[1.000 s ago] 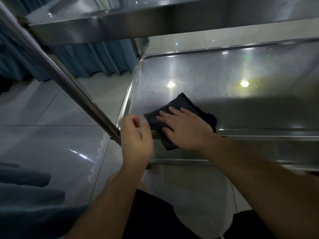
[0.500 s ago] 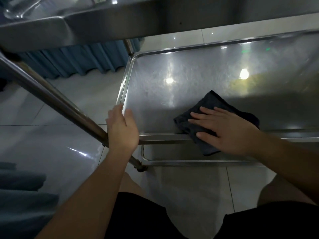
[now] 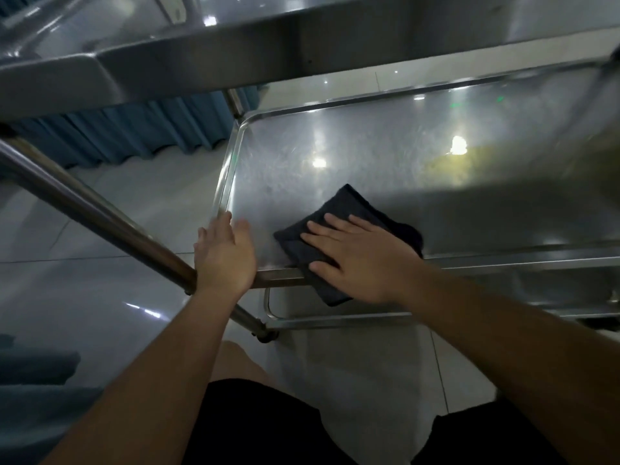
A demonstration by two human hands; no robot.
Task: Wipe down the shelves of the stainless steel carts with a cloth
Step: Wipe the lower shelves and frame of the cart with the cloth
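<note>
Right now your right hand [image 3: 360,260] presses flat, fingers spread, on the dark cloth [image 3: 339,236] at the near-left corner of the cart's lower shelf [image 3: 369,169], the cloth overhanging the front rim. Your left hand [image 3: 224,253] rests open-fingered on that corner, grasping nothing.

The right hand [image 3: 360,260] presses flat on a dark cloth [image 3: 349,213] at the shelf's [image 3: 369,162] near-left corner; the left hand [image 3: 224,253] rests open on the rim.
</note>
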